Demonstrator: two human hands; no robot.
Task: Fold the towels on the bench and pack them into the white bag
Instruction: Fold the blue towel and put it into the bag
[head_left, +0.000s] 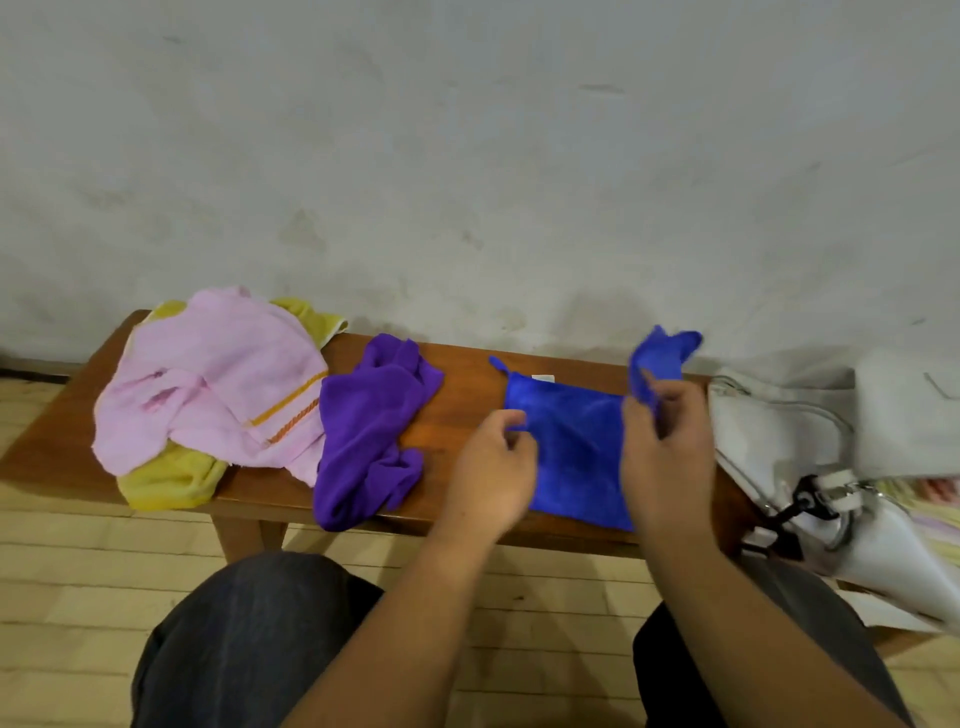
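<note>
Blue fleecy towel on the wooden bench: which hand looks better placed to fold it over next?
Right, probably. The right hand pinches the lifted far-right corner of the blue fleecy towel and could carry it straight across; the left hand only sits at its left edge.

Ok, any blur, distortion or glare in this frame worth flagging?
Head view: motion blur on the lifted corner of the blue towel, pinched by the right hand; head view: wide-angle bowing of the bench edge and floor lines; head view: soft even light, no glare, but the white bag looks washed out toward the right edge.
</note>
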